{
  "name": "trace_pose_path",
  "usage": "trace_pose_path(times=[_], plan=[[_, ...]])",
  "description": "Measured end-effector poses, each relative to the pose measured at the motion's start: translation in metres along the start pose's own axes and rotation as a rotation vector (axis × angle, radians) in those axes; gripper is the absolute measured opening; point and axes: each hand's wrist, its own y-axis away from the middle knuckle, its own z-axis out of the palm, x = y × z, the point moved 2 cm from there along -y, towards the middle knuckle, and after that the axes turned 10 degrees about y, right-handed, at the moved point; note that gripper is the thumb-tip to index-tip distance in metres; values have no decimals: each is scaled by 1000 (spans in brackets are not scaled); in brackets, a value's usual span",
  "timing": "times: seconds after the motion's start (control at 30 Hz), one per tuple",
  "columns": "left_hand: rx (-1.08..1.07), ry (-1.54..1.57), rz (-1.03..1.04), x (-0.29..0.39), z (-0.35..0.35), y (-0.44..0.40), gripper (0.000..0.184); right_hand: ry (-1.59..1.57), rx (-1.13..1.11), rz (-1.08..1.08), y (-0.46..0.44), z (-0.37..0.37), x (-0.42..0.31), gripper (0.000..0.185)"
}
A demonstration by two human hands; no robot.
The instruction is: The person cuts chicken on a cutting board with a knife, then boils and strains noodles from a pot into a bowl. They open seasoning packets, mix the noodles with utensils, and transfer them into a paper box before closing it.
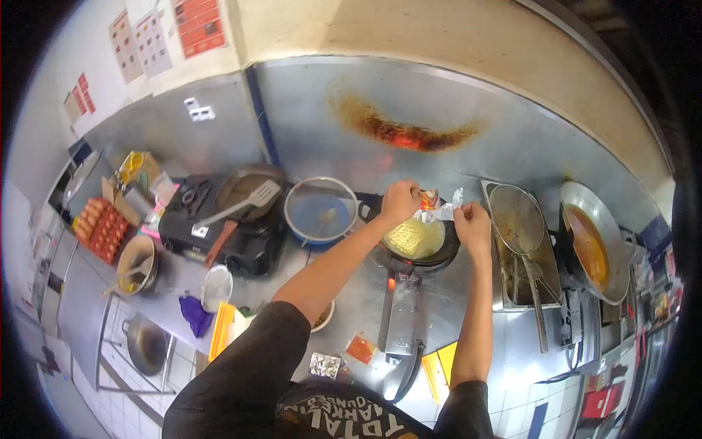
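The left hand (401,201) and the right hand (474,223) are clamping their fingers on opposite ends of a small, crinkled, silver, red-and-orange-printed packet (430,200), which is hanging between them. Just below those fingers, a pale-yellow, wavy noodle block (404,238) is sitting in a round black pan (448,252) (a round wire-mesh strainer (518,212) is lying to the right of the right fingers, over a rectangular metal tray (506,293)).
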Motion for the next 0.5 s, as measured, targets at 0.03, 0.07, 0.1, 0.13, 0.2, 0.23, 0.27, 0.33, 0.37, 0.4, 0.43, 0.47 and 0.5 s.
trace_pose_path(times=[0.03,0.07,0.1,0.13,0.2,0.23,0.27,0.33,0.37,0.4,0.43,0.47,0.5], plan=[[25,2,-20,-6,-2,10,17,4,-24,-21,9,1,-2,32],[167,156,-11,-12,-3,18,17,21,-14,-39,22,-7,-17,27],[318,300,-5,-20,-8,32,18,33,-15,-62,38,-10,-33,22],[267,449,-81,-17,-19,47,16,-47,-10,-115,52,-9,-40,17],[225,846,-289,17,-75,93,13,-173,-52,-246,84,-2,-72,9],[216,1111,-397,30,-103,120,12,-211,-79,-314,103,-3,-99,8],[198,1365,-367,12,-114,143,12,-305,-135,-314,127,1,-129,8],[190,1575,-313,0,-170,207,16,-361,-260,-336,185,7,-190,12],[196,1538,-330,15,-213,250,20,-325,-312,-366,214,15,-219,15],[224,1544,-253,17,-247,292,28,-312,-328,-515,244,30,-251,18],[233,1553,-174,21,-279,330,35,-295,-325,-660,274,39,-280,22],[277,1555,-129,23,-312,372,53,-261,-414,-766,305,51,-304,24],[315,1560,-80,27,-345,416,71,-261,-481,-897,337,64,-330,25]])
